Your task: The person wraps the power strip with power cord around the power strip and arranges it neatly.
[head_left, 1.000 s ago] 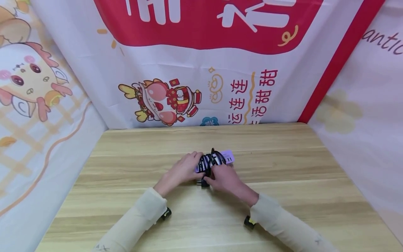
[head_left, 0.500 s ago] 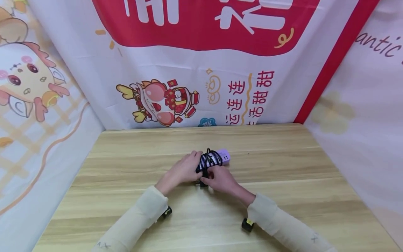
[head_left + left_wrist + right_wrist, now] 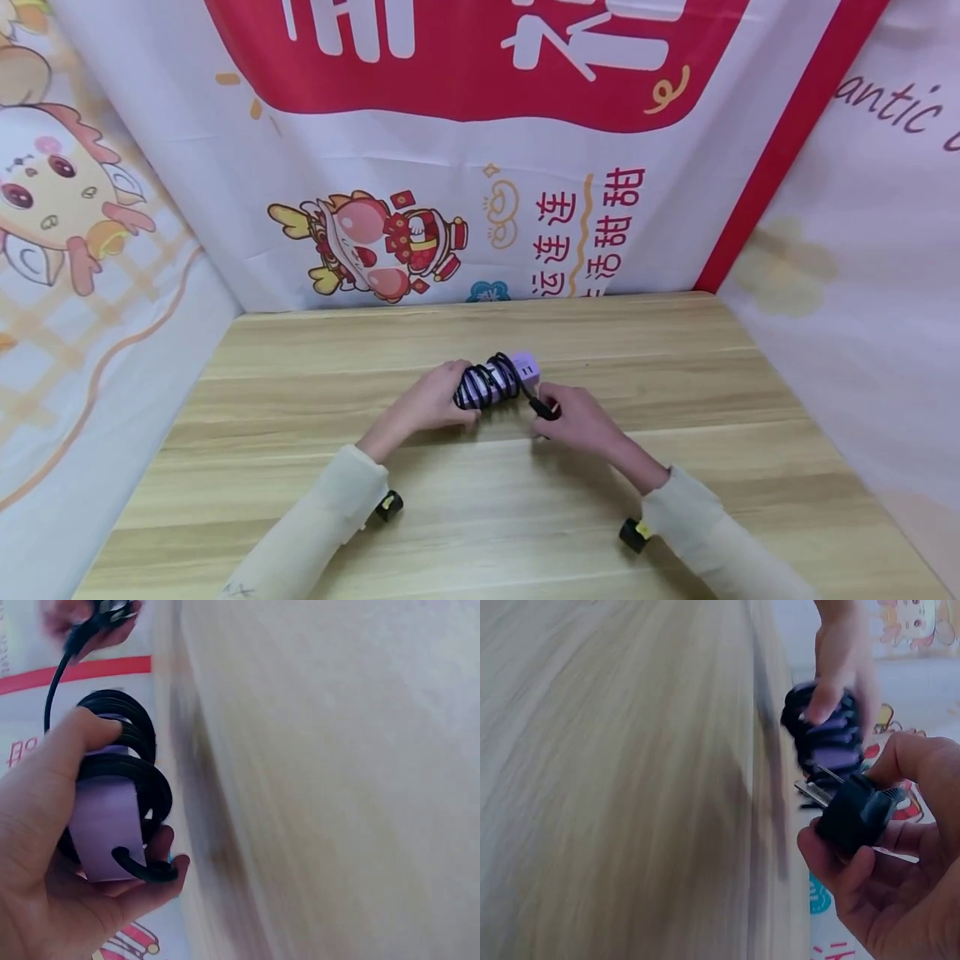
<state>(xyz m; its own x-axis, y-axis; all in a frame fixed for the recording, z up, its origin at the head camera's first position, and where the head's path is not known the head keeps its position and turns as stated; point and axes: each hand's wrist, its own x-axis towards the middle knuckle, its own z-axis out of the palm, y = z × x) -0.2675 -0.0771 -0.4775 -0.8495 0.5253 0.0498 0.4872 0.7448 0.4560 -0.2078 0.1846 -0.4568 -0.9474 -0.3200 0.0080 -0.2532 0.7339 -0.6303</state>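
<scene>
A purple power strip (image 3: pixel 527 367) with a black cord (image 3: pixel 487 385) wound round it is over the middle of the table. My left hand (image 3: pixel 429 400) grips its left end; in the left wrist view the thumb (image 3: pixel 94 729) lies across the coils and fingers curl beneath the purple body (image 3: pixel 109 817). To the right, my right hand (image 3: pixel 581 423) pinches the black plug (image 3: pixel 545 408) at the cord's end. Metal prongs (image 3: pixel 814 793) stick out of the plug (image 3: pixel 855 814) in the right wrist view. A short stretch of cord runs from the coils to the plug.
The wood-grain table (image 3: pixel 450 517) extends all round the hands. A printed cloth (image 3: pixel 420 150) hangs along its back edge, with more printed cloth at the left and right sides. Each sleeve cuff carries a small black wrist camera (image 3: pixel 633 535).
My right hand has moved right with the plug, away from the coils, drawing out a length of cord. The left hand keeps its grip on the power strip.
</scene>
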